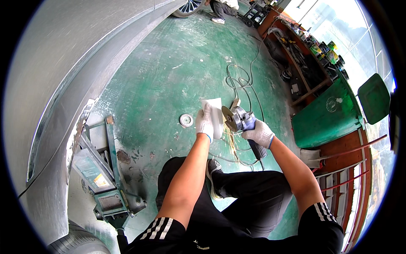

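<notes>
My left hand (204,122), in a white knit glove, is closed around a pale grey, bent sheet piece (216,115) held upright above the floor. My right hand (261,133), gloved the same way, grips the body of an angle grinder (242,119). Its thin disc (229,119) stands at the right edge of the sheet piece; whether the two touch I cannot make out. Yellow sparks (232,142) stream down below the disc. A round, pale disc-shaped thing (186,120) lies on the floor just left of my left hand.
A silver car body (55,76) with a damaged lower edge fills the left side. Beside it stands a floor jack (111,201). Cable loops (243,82) lie ahead on the green floor. At right are a green bin (325,114) and a cluttered bench (302,63). Another person (223,9) crouches far off.
</notes>
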